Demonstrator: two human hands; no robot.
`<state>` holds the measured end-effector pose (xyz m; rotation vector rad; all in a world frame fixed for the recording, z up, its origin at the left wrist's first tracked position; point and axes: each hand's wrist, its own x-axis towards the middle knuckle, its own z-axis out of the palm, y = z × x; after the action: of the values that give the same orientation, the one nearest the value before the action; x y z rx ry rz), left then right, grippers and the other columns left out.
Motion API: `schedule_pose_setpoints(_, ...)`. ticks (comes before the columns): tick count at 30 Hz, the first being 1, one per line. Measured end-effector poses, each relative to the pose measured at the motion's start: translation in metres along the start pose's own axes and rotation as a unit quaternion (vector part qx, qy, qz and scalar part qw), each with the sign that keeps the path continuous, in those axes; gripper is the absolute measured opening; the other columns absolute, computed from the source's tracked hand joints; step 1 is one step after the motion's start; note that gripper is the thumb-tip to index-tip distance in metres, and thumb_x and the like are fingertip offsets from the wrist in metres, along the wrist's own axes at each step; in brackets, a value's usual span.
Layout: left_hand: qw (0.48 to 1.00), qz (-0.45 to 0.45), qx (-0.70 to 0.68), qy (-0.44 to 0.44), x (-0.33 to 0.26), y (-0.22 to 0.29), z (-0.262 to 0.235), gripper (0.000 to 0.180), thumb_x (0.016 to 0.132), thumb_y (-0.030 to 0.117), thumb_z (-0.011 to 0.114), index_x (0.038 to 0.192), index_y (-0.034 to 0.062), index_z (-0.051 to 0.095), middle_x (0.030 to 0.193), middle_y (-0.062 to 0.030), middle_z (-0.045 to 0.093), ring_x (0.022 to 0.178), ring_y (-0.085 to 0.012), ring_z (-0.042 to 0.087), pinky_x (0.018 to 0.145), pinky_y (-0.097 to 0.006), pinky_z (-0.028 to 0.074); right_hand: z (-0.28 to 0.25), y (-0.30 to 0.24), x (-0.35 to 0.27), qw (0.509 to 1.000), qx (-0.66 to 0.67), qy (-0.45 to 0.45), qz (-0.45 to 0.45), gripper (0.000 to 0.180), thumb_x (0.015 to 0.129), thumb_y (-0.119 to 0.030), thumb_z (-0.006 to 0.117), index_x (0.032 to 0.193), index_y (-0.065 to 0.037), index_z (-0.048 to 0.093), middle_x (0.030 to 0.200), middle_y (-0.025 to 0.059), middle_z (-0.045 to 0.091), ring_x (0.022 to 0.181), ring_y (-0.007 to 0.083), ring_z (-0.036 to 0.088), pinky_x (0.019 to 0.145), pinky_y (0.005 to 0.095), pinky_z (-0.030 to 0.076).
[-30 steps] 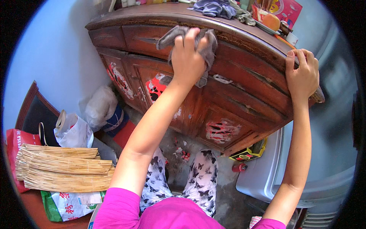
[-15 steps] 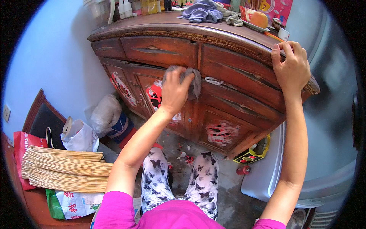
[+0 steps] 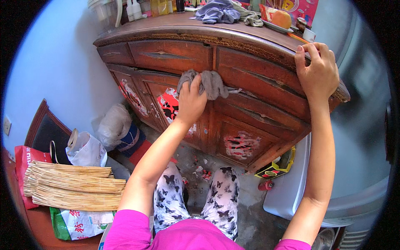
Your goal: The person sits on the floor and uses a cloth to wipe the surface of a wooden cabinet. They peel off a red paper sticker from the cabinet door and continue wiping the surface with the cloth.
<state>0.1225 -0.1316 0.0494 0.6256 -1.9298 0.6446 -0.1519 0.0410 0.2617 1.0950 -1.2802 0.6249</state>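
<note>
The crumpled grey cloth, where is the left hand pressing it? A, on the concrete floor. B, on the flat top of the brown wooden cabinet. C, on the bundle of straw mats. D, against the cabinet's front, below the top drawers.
D: the left hand holds the crumpled grey cloth against the brown wooden cabinet front, under the top drawers.

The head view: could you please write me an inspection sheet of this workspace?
Surface: carved brown wooden cabinet, worn front, torn red stickers on its doors.
Job's things: crumpled grey cloth pressed against the cabinet front.
Clutter: blue-grey garment, plastic bottles and plate on top.
Grippers: left hand holds the cloth; right hand grips the top edge.
Cables: nothing seen.
Surroundings: bundled straw mats, white plastic bags, pale blue wall.
</note>
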Motion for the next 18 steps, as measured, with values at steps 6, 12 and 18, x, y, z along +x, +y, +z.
schedule_pose_setpoints(6, 0.977, -0.081, -0.133, 0.144, 0.077, 0.009, -0.033, 0.042, 0.076, 0.0, 0.072, 0.117, -0.004, 0.067, 0.139, -0.0249, 0.049, 0.129, -0.0441, 0.045, 0.11, -0.05, 0.038, 0.002, 0.006, -0.002, 1.0, -0.01, 0.006, -0.007, 0.026, 0.096, -0.043, 0.066, 0.085, -0.02, 0.073, 0.095, -0.0034, 0.066, 0.089, 0.0208, 0.068, 0.073, 0.0398, 0.059)
schedule_pose_setpoints(12, 0.988, -0.108, -0.032, 0.108, 0.067, 0.035, -0.004, 0.048, 0.074, 0.003, 0.073, 0.122, 0.0013, 0.067, 0.146, -0.0239, 0.043, 0.117, -0.0445, 0.046, 0.102, -0.052, 0.041, 0.001, -0.001, 0.002, 1.0, -0.008, 0.001, -0.003, 0.026, 0.096, -0.043, 0.066, 0.086, -0.02, 0.074, 0.095, -0.0028, 0.066, 0.089, 0.021, 0.068, 0.073, 0.0406, 0.059)
schedule_pose_setpoints(18, 0.997, -0.03, -0.053, -0.046, -0.008, 0.019, -0.006, 0.021, 0.08, 0.006, 0.067, 0.1, 0.0034, 0.072, 0.142, -0.0197, 0.051, 0.111, -0.041, 0.053, 0.094, -0.05, 0.049, 0.001, 0.005, 0.0, 1.0, -0.012, -0.005, -0.004, 0.026, 0.096, -0.042, 0.066, 0.087, -0.019, 0.074, 0.095, -0.0014, 0.067, 0.088, 0.0219, 0.068, 0.072, 0.0402, 0.058)
